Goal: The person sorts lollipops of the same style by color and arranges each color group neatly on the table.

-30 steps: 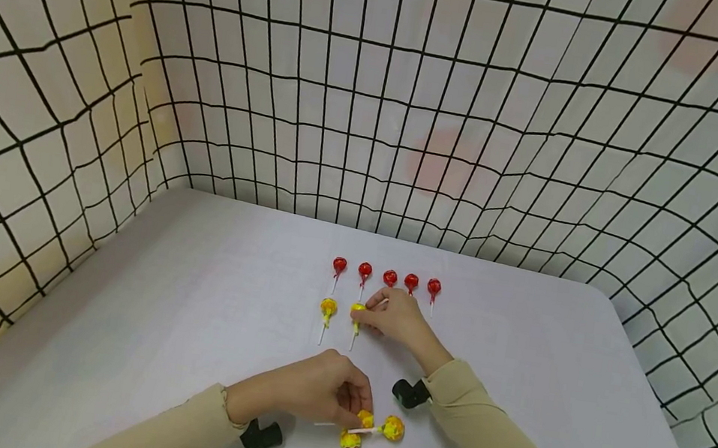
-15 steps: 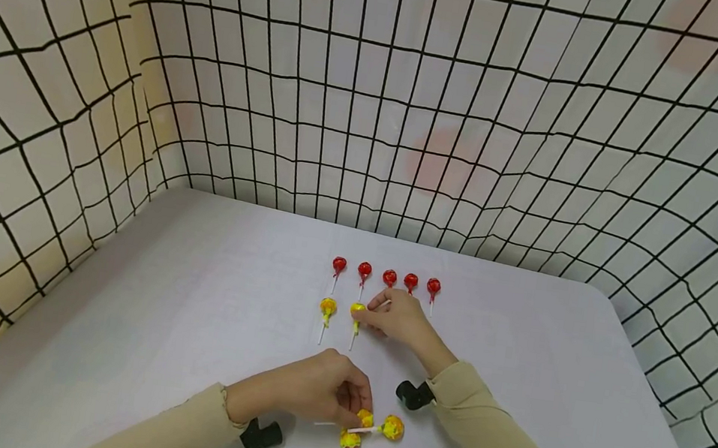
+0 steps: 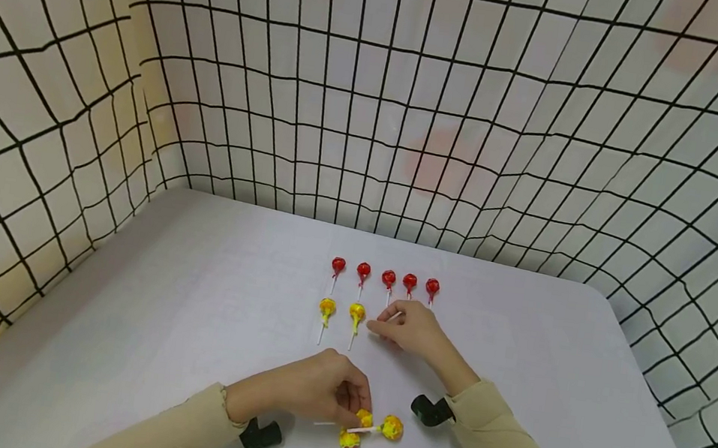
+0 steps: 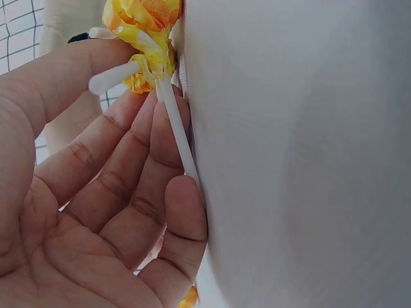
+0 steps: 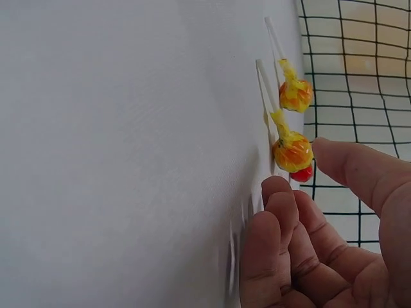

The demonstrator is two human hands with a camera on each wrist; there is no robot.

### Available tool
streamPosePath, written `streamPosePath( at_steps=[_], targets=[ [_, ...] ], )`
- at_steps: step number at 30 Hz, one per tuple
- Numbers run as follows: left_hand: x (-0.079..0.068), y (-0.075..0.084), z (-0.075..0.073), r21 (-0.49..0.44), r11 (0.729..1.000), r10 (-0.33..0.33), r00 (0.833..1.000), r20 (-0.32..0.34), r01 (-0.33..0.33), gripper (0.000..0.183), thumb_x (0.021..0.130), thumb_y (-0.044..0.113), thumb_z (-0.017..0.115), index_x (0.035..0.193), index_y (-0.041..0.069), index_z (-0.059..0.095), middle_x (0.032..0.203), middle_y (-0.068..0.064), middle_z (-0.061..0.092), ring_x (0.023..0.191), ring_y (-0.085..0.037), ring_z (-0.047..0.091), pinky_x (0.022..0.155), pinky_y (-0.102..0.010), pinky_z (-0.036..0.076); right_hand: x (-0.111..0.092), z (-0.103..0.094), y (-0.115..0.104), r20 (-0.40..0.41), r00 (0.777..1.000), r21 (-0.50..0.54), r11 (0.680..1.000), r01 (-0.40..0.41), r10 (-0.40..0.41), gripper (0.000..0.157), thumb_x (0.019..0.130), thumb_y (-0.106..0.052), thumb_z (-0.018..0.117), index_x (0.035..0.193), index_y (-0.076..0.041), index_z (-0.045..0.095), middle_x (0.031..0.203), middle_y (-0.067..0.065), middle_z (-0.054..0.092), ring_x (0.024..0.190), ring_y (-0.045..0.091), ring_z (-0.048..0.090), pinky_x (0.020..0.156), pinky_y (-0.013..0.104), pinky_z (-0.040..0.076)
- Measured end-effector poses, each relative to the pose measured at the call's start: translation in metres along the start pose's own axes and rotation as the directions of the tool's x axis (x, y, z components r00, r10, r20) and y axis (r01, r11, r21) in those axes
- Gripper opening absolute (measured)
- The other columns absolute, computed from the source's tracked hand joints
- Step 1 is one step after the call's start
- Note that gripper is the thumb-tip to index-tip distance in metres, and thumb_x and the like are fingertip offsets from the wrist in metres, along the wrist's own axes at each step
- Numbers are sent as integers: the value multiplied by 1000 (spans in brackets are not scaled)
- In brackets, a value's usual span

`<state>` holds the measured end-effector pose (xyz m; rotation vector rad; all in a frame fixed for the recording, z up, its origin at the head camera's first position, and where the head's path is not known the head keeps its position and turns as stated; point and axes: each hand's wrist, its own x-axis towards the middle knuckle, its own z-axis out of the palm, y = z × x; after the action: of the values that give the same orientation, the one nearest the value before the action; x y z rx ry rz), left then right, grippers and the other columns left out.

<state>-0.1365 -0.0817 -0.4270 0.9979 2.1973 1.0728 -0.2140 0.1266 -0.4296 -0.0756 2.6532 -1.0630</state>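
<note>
In the head view, two yellow lollipops lie side by side, an outer one (image 3: 327, 307) and a nearer one (image 3: 357, 313), below a row of several red lollipops (image 3: 389, 279). My right hand (image 3: 410, 327) is just right of the nearer one, thumb and fingers apart, holding nothing. The right wrist view shows a gap between the thumb and that yellow lollipop (image 5: 293, 153). My left hand (image 3: 326, 390) is low over a small cluster of yellow lollipops (image 3: 392, 428), pinching one (image 4: 144, 16) between thumb and fingers; their tips are partly hidden behind the wrappers.
A white cloth-covered table (image 3: 209, 272) lies under everything. Black grid panels (image 3: 374, 105) over pale sheeting rise at its back and sides. Dark devices, one (image 3: 261, 436) on the left wrist and one (image 3: 432, 411) on the right, sit close above the table.
My right hand has let go of the second yellow lollipop and drawn back to the right and slightly nearer. That lollipop stays in place. The left hand keeps its position.
</note>
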Motion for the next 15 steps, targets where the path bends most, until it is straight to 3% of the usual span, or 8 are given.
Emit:
streamPosePath(
  at_steps=[15],
  targets=[
    [-1, 1, 0, -5, 1000, -14, 1000, 1, 14, 10, 91, 8, 86, 94, 14, 78, 77, 14, 65, 69, 4, 57, 68, -13, 52, -47, -14, 22, 2, 1000, 24, 999, 30, -30, 27, 93, -36, 83, 98, -12, 72, 68, -1, 68, 63, 14, 52, 61, 26, 40]
  ],
)
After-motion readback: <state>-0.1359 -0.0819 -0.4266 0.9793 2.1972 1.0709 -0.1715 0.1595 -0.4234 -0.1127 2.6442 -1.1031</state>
